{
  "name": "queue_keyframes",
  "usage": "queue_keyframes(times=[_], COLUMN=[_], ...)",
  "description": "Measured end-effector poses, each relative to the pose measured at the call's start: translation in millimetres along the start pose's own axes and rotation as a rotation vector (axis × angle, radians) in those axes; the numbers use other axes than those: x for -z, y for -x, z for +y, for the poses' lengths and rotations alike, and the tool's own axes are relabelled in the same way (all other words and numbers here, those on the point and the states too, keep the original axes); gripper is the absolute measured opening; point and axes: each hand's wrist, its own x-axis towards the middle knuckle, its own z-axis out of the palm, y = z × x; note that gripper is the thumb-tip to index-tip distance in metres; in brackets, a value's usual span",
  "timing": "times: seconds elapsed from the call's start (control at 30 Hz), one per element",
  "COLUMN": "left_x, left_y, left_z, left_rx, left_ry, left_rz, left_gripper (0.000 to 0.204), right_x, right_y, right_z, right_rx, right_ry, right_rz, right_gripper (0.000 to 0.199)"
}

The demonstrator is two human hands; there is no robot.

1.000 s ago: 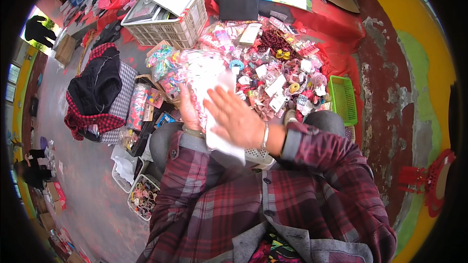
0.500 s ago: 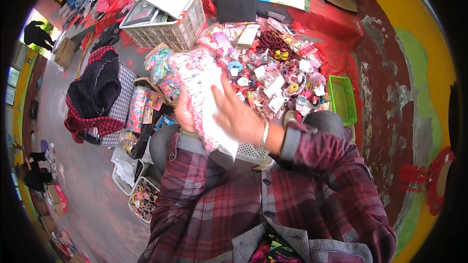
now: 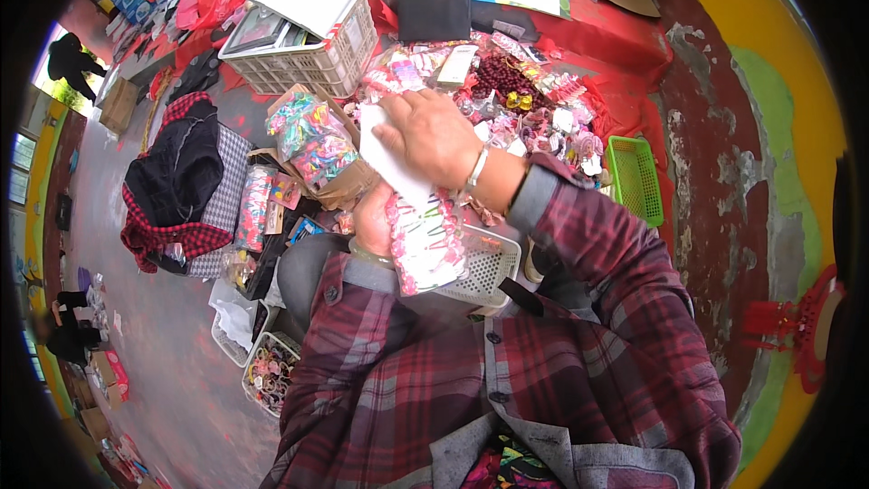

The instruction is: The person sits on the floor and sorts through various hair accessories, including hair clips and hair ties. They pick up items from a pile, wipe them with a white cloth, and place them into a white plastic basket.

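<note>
Above my lap, my left hand (image 3: 369,225) grips the left side of a card of small hair accessories (image 3: 429,254), with pink trim along its edge and thin dark and green strips in rows. A plain white sheet (image 3: 391,156) rises from behind or over the card's upper end; whether the two are joined I cannot tell. My right hand (image 3: 433,138) lies over that sheet, its fingers curled round the upper part. Most of those fingertips are hidden. Under the card sits a white perforated basket (image 3: 484,267).
Beyond my hands lies a heap of packaged hair ornaments (image 3: 543,127). A cardboard box (image 3: 348,186) with colourful packets stands left of them, near a grey crate (image 3: 348,54). A green basket (image 3: 635,181) is at the right. Clothes (image 3: 181,163) cover a checked box.
The accessory card has come down toward my lap and its face now tilts differently. My right hand has moved up onto the white sheet. The box of colourful packets has come into fuller view.
</note>
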Motion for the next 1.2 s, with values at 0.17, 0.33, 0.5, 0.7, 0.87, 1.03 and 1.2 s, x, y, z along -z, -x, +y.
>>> queue_keyframes(times=[0.17, 0.33, 0.5, 0.7, 0.87, 1.03, 1.2], left_x=[0, 0, 1, 17, 33, 15, -5], left_y=[1, 1, -3, -14, -13, -9, -7], left_z=[-7, -6, -3, 4, 17, 25, 7], left_rx=[0.017, 0.050, 0.103, 0.080, 0.023, 0.140, 0.022], left_ry=[-0.014, -0.220, -0.006, 0.130, 0.179, 0.195, 0.075], left_rz=[-0.018, -0.014, 0.029, -0.088, 0.119, 0.104, 0.063], left_gripper=[0.046, 0.041, 0.038, 0.053, 0.066, 0.066, 0.058], right_x=[-2, -5, -11, -20, -51, -27, -29], right_y=[5, -18, -23, 1, 72, 109, 49], right_z=[0, 38, 55, 29, -10, -46, 7], right_rx=[0.018, -0.369, -0.526, -0.143, 0.269, 0.362, 0.219], right_ry=[-0.072, -0.272, -0.441, -0.424, -0.293, -0.156, 0.007], right_rz=[-0.023, -0.114, 0.299, -0.141, -0.220, -0.311, -0.097], right_gripper=[0.036, 0.055, 0.050, 0.041, 0.052, 0.060, 0.062])
